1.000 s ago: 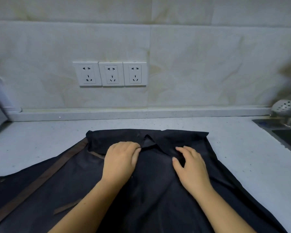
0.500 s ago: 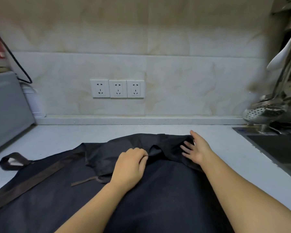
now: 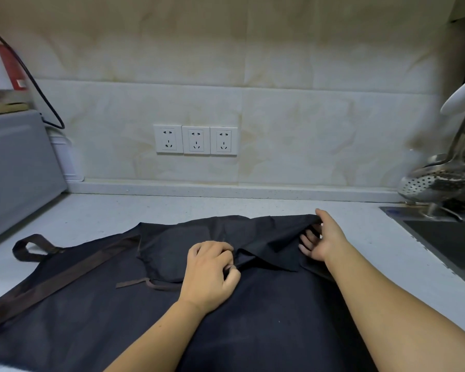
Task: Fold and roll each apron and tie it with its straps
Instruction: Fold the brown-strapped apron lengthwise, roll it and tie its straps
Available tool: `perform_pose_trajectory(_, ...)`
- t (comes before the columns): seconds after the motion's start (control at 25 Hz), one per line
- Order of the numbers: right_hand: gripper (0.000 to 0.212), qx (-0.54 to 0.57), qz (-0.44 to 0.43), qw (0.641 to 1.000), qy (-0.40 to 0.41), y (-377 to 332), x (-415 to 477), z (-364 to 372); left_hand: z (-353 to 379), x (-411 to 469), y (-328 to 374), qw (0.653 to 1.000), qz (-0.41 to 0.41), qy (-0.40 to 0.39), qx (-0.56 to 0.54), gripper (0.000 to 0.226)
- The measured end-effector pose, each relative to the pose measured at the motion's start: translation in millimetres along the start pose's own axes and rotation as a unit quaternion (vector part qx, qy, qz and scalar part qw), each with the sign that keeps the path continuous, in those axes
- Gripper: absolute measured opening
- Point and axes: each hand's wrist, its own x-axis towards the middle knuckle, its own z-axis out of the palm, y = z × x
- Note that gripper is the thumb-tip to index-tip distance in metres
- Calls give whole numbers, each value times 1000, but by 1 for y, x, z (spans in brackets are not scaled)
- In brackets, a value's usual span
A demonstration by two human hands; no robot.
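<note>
The dark apron (image 3: 253, 318) with brown straps (image 3: 65, 272) lies spread on the white countertop (image 3: 172, 208), its far edge folded back toward you. Your left hand (image 3: 210, 275) pinches the fold at mid-width. Your right hand (image 3: 325, 237) holds the flap's right corner between thumb and fingers — bare counter lies beyond, and the sink (image 3: 446, 237) is near on the right.

Left hand (image 3: 210, 275) curled, right hand (image 3: 323, 238) outstretched

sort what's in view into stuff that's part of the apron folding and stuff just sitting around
Part of the job: dark cloth apron, its brown fabric straps, left hand and right hand, both gripping its fold.

Just lying about: three white wall sockets, perforated steel skimmer, grey appliance, steel sink.
</note>
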Motion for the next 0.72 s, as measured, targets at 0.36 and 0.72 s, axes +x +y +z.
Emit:
perform_pose_trajectory(0.36, 35, -311, -258, 909, 101, -56, 17, -28, -1, 4, 4, 976, -106, -160, 101, 73)
perform_pose_trajectory(0.72, 12, -348, -103, 932, 18, -44, 4, -50, 3, 8, 3, 944, -179, -243, 131, 82)
